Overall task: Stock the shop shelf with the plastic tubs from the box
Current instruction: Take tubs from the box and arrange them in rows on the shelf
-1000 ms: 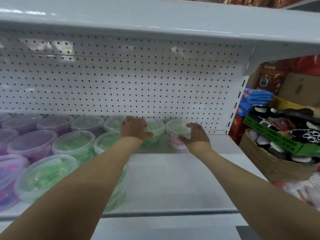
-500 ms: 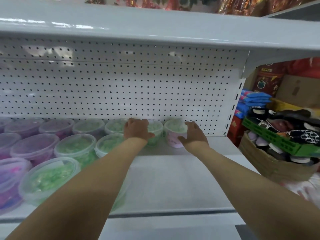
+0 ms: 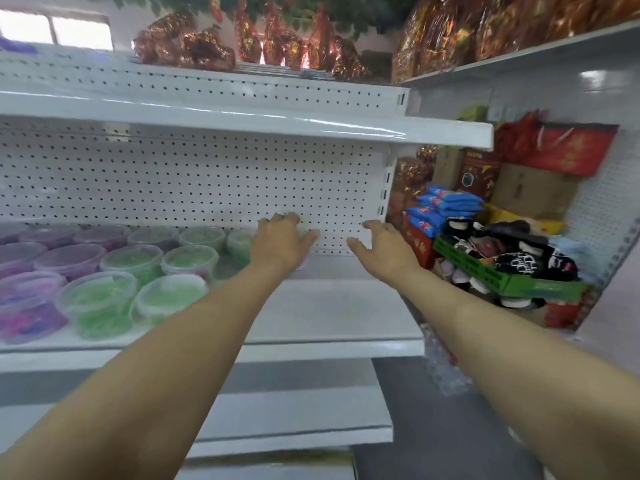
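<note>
1. Head view: both arms are stretched toward the back of the white shelf [image 3: 332, 306], in front of the perforated back panel [image 3: 194, 181].
2. The left hand [image 3: 280, 242] is laid over a pink tub [image 3: 302, 264] near the back edge; whether its fingers [image 3: 310, 235] grasp the tub cannot be told, as the tub is mostly hidden.
3. The right hand [image 3: 384, 245] is held apart from the tub, its fingers released and spread, holding nothing.
4. Green tubs [image 3: 166, 299] and purple tubs [image 3: 69, 259] are ranged in rows across the shelf's left part.
5. A green crate [image 3: 485, 271] of goods is seen beyond the shelf's right edge.
</note>
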A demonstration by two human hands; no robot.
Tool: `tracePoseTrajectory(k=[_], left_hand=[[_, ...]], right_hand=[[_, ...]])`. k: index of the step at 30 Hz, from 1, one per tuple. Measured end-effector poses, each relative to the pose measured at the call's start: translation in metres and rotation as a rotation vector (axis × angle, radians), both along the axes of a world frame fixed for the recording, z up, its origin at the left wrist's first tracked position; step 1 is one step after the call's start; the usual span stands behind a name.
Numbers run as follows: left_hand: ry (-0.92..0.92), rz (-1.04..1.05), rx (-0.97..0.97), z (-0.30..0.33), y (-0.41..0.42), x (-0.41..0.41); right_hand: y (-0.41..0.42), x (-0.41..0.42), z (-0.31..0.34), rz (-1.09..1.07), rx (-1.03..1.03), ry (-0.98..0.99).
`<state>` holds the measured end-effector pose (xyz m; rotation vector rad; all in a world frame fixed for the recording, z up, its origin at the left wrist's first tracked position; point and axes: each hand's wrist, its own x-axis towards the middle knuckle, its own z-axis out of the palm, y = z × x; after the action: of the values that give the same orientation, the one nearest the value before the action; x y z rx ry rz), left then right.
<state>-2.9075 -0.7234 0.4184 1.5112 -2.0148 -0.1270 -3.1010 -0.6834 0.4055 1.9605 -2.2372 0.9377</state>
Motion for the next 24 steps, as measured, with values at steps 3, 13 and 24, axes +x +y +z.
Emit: tracePoseTrajectory(k=[3,13,24], left_hand=[[0.066,-0.021,0.001,0.003,0.054,-0.029],[0.1,-0.086,0.117,-0.058,0.173,-0.121],[-0.005,-0.134,0.586,-0.253,0.225,-0.168]], right_hand=[[0.056,-0.029,0.005,0.004,-0.007,0.015],[0.187,-0.118,-0.033,-0.009,0.094,-0.013],[0.254,-0.164,-0.219,-0.144,0.54,-0.231]])
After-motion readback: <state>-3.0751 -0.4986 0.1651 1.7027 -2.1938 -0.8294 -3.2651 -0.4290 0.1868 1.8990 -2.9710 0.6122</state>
